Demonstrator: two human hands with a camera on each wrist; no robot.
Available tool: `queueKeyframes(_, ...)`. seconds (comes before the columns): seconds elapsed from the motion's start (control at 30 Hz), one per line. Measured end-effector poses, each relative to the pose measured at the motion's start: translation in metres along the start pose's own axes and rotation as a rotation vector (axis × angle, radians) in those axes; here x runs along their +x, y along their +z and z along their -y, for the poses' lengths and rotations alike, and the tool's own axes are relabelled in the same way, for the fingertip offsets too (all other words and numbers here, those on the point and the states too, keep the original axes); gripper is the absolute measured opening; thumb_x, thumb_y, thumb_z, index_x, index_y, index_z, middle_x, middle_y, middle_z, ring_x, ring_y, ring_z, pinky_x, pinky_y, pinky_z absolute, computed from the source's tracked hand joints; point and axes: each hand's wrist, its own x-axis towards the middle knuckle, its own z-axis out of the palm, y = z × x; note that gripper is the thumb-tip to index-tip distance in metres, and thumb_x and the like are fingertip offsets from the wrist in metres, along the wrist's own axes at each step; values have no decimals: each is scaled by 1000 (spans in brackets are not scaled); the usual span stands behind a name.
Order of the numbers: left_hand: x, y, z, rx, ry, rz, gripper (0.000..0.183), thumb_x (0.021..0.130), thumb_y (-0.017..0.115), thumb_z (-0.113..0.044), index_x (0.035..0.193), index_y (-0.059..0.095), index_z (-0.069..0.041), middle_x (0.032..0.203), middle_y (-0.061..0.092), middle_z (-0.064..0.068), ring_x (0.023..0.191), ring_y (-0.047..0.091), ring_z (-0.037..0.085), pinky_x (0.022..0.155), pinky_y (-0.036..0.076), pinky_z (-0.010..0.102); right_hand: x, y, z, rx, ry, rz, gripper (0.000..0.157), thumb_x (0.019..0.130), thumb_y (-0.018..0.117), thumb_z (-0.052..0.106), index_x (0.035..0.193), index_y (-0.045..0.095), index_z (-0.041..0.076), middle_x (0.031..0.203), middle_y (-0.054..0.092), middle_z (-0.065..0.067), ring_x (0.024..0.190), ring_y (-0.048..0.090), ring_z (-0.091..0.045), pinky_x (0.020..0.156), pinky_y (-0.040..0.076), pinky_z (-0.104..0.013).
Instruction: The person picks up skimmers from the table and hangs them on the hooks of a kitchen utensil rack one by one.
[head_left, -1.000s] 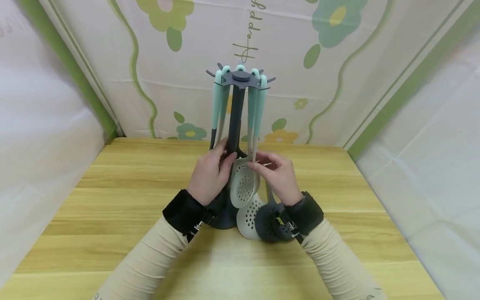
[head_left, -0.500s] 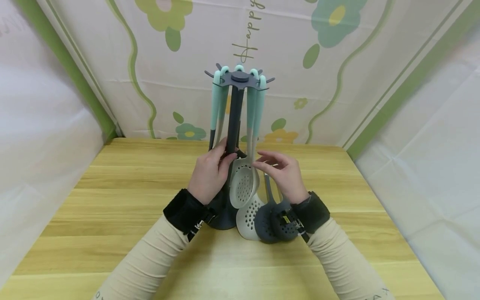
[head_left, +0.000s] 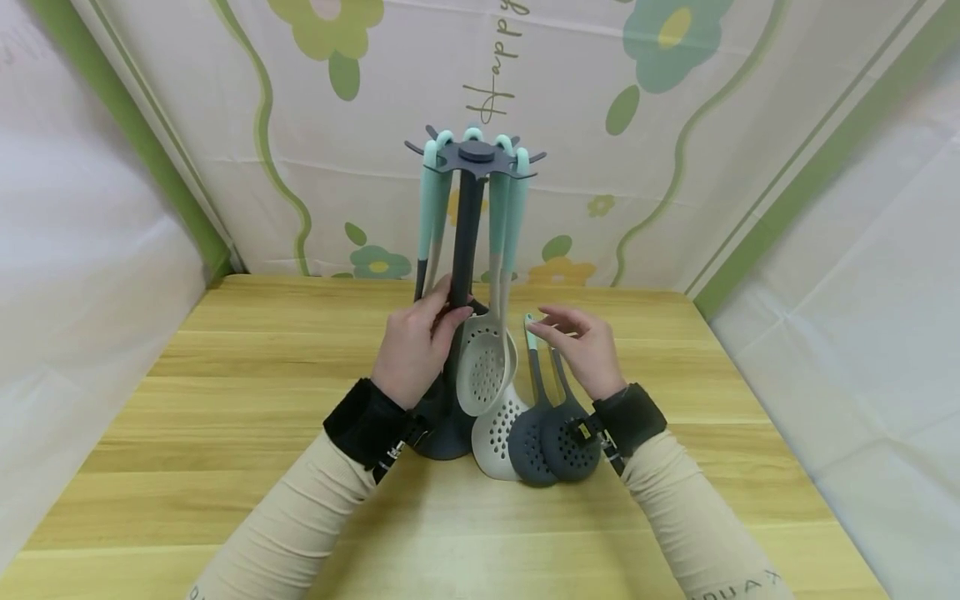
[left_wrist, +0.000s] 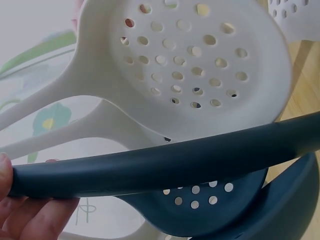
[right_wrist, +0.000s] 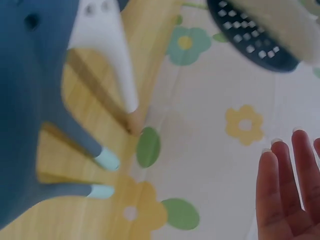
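Contact worries me: my right hand [head_left: 587,348], relaxed and holding nothing, is near the pale-grey perforated plastic skimmer [head_left: 482,379] hanging from the dark-grey slim-posted plastic stand [head_left: 465,242] my left hand [head_left: 412,343] grips; sweeping inward carelessly could set the skimmer swinging.

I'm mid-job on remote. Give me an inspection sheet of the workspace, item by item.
Surface: wooden table with a light striped grain.
Job's things: dark stand upright, mint-handled utensils hanging from its top, among them a pale strainer spoon; a white turner and two dark utensils, all with holes, lie on the table to the stand's right.
Clutter: nothing seen.
Grips: left hand holds the stand's post; right hand holds nothing, fingers above the lying utensils' handles.
Cables: nothing seen; each wrist wears a black band.
Surroundings: flower-printed cloth behind, pale cloth at both sides.
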Motion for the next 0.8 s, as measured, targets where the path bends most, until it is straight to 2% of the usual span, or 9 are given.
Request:
queueKeyframes(0.27, -1, 3, 0, 29, 4, -32, 23, 97, 62, -9, 118, 62, 1, 102, 74, 15, 96, 73, 28, 84, 60, 40, 4, -4, -24, -74, 48, -35, 39, 92, 72, 29, 125, 68, 9, 109, 71, -17, 100, 63, -28, 85, 48, -33)
queueKeyframes(0.47, -1, 5, 0, 38, 7, -42, 23, 97, 62, -10, 117, 62, 1, 101, 74, 15, 94, 73, 28, 83, 60, 40, 4, -5, -40, -124, 77, -59, 43, 92, 71, 32, 128, 66, 9, 113, 71, -16, 103, 64, -29, 84, 53, -37)
queueKeyframes(0.63, -1, 5, 0, 55, 6, -50, 22, 97, 62, -10, 117, 62, 0, 99, 74, 15, 93, 73, 28, 79, 60, 41, 4, -6, -49, -167, 96, -56, 45, 93, 71, 32, 132, 63, 9, 120, 70, -15, 105, 66, -32, 85, 56, -45)
queueKeyframes(0.8, -1, 6, -1, 61, 8, -55, 25, 96, 63, -11, 118, 61, 0, 99, 74, 15, 93, 73, 28, 80, 60, 41, 3, -7, -55, -213, 114, -45, 48, 93, 70, 30, 134, 61, 8, 122, 69, -17, 103, 67, -34, 85, 56, -48)
